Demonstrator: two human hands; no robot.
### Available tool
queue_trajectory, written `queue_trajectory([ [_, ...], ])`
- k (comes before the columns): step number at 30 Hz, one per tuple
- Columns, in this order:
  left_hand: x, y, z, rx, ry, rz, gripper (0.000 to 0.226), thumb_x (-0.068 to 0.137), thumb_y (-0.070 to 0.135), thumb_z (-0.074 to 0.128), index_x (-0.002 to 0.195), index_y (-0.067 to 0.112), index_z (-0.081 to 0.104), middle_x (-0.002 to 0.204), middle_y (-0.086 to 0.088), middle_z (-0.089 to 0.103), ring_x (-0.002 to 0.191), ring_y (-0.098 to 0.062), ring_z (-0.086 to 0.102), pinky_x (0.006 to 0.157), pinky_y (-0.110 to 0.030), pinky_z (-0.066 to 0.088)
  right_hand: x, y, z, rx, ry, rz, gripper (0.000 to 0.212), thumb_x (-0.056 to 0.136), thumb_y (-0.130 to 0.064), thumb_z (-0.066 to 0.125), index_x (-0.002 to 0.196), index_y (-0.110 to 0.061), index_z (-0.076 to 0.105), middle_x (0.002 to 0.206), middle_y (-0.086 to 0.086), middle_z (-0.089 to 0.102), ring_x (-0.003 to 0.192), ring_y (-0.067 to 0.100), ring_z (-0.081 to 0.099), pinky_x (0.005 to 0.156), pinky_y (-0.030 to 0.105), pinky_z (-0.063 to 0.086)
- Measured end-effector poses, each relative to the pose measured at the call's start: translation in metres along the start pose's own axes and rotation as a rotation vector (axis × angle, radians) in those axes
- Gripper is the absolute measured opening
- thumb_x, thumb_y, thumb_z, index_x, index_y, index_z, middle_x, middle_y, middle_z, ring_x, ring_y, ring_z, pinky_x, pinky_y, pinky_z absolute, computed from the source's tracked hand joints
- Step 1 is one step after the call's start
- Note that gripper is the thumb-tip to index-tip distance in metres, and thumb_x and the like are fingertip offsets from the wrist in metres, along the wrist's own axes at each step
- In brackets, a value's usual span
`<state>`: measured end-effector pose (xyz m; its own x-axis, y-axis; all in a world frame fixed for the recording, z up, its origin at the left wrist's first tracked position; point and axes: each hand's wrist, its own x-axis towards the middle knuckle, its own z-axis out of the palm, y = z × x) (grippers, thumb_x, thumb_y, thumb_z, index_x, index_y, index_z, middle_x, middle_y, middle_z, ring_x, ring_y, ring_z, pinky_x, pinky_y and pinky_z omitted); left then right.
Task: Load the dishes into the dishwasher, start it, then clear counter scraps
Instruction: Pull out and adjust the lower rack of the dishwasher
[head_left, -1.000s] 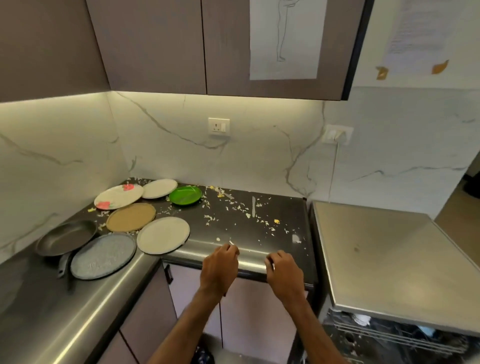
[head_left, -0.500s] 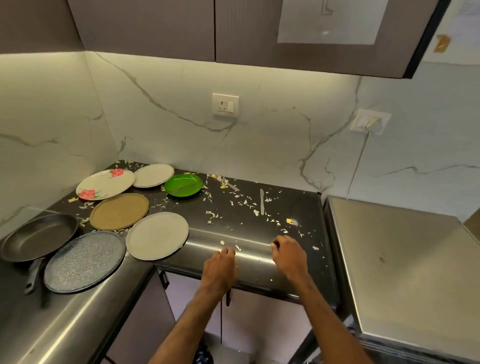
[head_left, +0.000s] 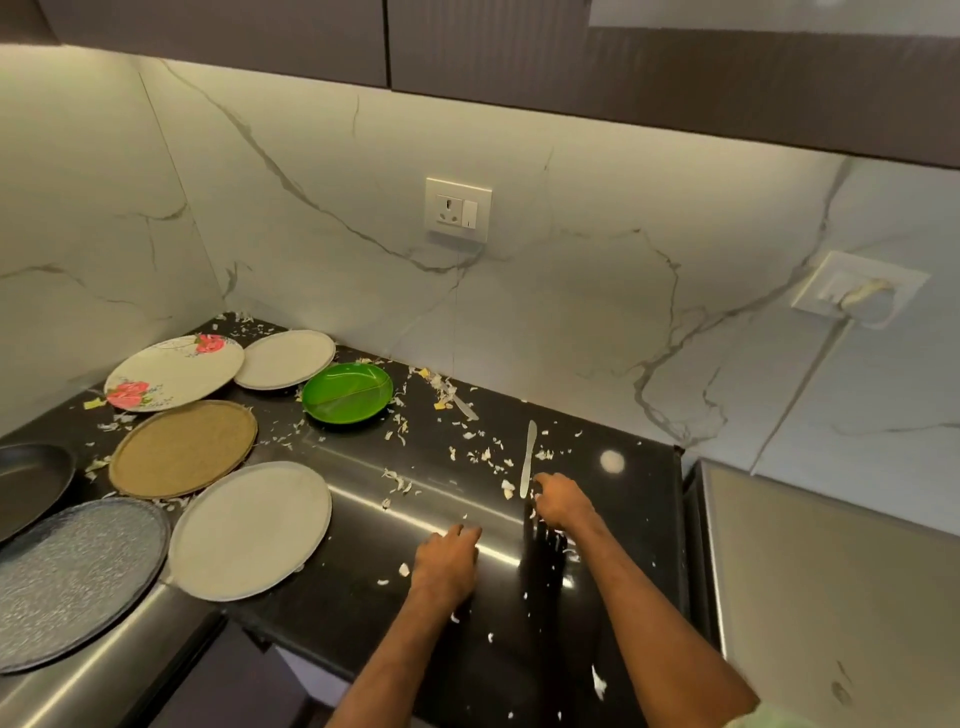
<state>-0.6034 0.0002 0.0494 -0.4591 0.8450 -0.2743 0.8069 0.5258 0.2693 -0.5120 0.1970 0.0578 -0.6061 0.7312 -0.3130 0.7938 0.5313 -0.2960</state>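
Contact, or very nearly: the right hand (head_left: 563, 501) is stretched across the black counter (head_left: 363, 613), and its fingertips (head_left: 537, 483) are brought right up against the near end of the knife (head_left: 529, 457). Whether the grip is already pinched on that end or merely touching it cannot be told, because the fingers are bent down over it and the contact is hidden.

The knife is laid flat among the pale scraps (head_left: 483, 454). Its long axis is run almost straight away from the body toward the marble wall, with the near tip at the right hand and the far tip well up the counter. So the knife is found just ahead of the grip and slightly to its left, and a pick-up from the near end is judged to be what the move calls for.

The left hand (head_left: 449, 558) is set down knuckles-up nearer the counter edge, plainly the farther of the two from the knife. Its fingers are folded under, and what is held, if anything, cannot be made out.

Well apart on the left, a green plate (head_left: 348, 391), a floral plate (head_left: 174, 371), a brown plate (head_left: 183, 448) and a grey plate (head_left: 250, 530) are left waiting. Loading is judged to be barely begun.
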Motion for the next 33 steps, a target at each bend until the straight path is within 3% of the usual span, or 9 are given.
queue_trajectory([
  [2,0.010,-0.002,0.004,0.005,-0.039,-0.032,0.055,0.093,0.026,0.055,0.145,0.027,0.040,0.147,-0.002,0.043,0.129,-0.029,0.049,0.102,-0.044,0.045,0.019,0.000,-0.003,-0.028,-0.019,-0.035,0.046,0.097,-0.019,0.045,0.143,-0.023,0.046,0.139,0.010,0.051,0.126,0.032,0.049,0.105,0.047,0.045],
  [6,0.028,-0.005,0.004,0.046,-0.077,-0.067,0.041,0.094,0.027,0.055,0.134,0.023,0.055,0.139,-0.002,0.049,0.120,-0.028,0.055,0.098,-0.040,0.047,0.046,-0.002,0.011,-0.090,-0.026,-0.058,0.048,0.103,-0.031,0.040,0.151,-0.026,0.034,0.153,0.006,0.035,0.136,0.030,0.034,0.109,0.054,0.035],
  [9,0.039,-0.004,-0.004,0.066,-0.090,-0.077,0.037,0.094,0.029,0.055,0.130,0.023,0.061,0.134,-0.002,0.052,0.118,-0.029,0.058,0.096,-0.039,0.048,0.048,-0.007,0.032,-0.069,0.121,-0.069,0.038,0.102,-0.031,0.047,0.139,-0.019,0.049,0.143,0.004,0.046,0.128,0.025,0.042,0.105,0.048,0.041],
  [13,0.046,0.000,-0.007,0.087,-0.083,-0.104,0.036,0.094,0.030,0.056,0.128,0.021,0.062,0.131,-0.003,0.054,0.117,-0.028,0.059,0.097,-0.040,0.048,0.042,-0.009,0.051,-0.154,0.292,-0.040,0.030,0.095,-0.013,0.056,0.125,-0.016,0.057,0.118,-0.001,0.058,0.106,0.016,0.052,0.090,0.033,0.047],
  [19,0.041,0.008,-0.003,0.089,-0.062,-0.120,0.042,0.093,0.035,0.060,0.132,0.020,0.056,0.132,-0.004,0.051,0.117,-0.027,0.058,0.096,-0.040,0.047,0.037,-0.021,0.047,-0.039,0.214,0.204,0.035,0.095,-0.017,0.056,0.126,-0.014,0.040,0.121,0.010,0.060,0.114,0.026,0.051,0.089,0.043,0.046],
  [23,0.036,0.007,0.002,0.068,-0.049,-0.117,0.045,0.092,0.039,0.062,0.132,0.021,0.054,0.133,-0.003,0.050,0.117,-0.026,0.058,0.096,-0.040,0.048,0.031,-0.027,0.043,-0.147,0.117,0.207,0.037,0.094,-0.017,0.057,0.129,-0.011,0.046,0.129,0.011,0.055,0.120,0.026,0.047,0.095,0.043,0.043],
  [29,0.030,-0.002,0.006,0.025,-0.078,-0.078,0.046,0.092,0.037,0.061,0.135,0.021,0.054,0.140,-0.002,0.049,0.123,-0.025,0.053,0.101,-0.041,0.046,-0.007,-0.018,0.054,-0.112,0.338,0.213,0.029,0.090,-0.023,0.057,0.117,-0.015,0.051,0.115,0.003,0.055,0.106,0.020,0.050,0.085,0.040,0.049],
  [33,0.023,-0.007,0.006,0.044,-0.088,-0.038,0.044,0.094,0.030,0.056,0.136,0.015,0.049,0.141,-0.005,0.051,0.127,-0.028,0.052,0.106,-0.050,0.042,-0.054,-0.019,0.071,0.008,0.432,0.058,0.018,0.098,-0.020,0.050,0.114,-0.013,0.045,0.100,0.005,0.065,0.091,0.022,0.059,0.076,0.037,0.054],
])
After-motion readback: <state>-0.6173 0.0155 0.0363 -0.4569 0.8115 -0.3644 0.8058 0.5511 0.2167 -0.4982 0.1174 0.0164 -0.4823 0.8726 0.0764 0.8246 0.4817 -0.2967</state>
